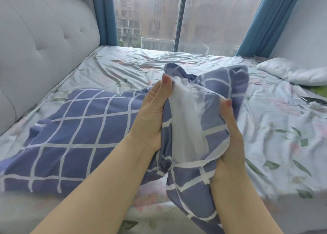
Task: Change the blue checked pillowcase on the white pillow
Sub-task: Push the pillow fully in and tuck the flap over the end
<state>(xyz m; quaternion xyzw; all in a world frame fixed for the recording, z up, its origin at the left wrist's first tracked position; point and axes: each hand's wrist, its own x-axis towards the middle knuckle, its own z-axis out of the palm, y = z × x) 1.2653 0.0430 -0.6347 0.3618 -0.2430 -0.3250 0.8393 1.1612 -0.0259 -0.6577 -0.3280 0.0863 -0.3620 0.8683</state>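
I find no readable text, label, brand or number; dark flat object [314,100] at 3 o'clock too blurred.

left hand [152,113]: fingers hidden behind bunched blue-and-white checked cotton pillowcase [85,127]
right hand [228,145]: only thumb shows, rest buried in cloth
white fabric between hands [185,113]: motion-blurred, can't tell what it is
plump white pillow [297,72]: cut off at right edge
dark flat object [314,100]: clipped at right edge, unidentifiable

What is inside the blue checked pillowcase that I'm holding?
White fabric shows in the opening of the blue checked pillowcase, between the left hand and the right hand. The checked cloth covers the rest, so what it is is hidden.
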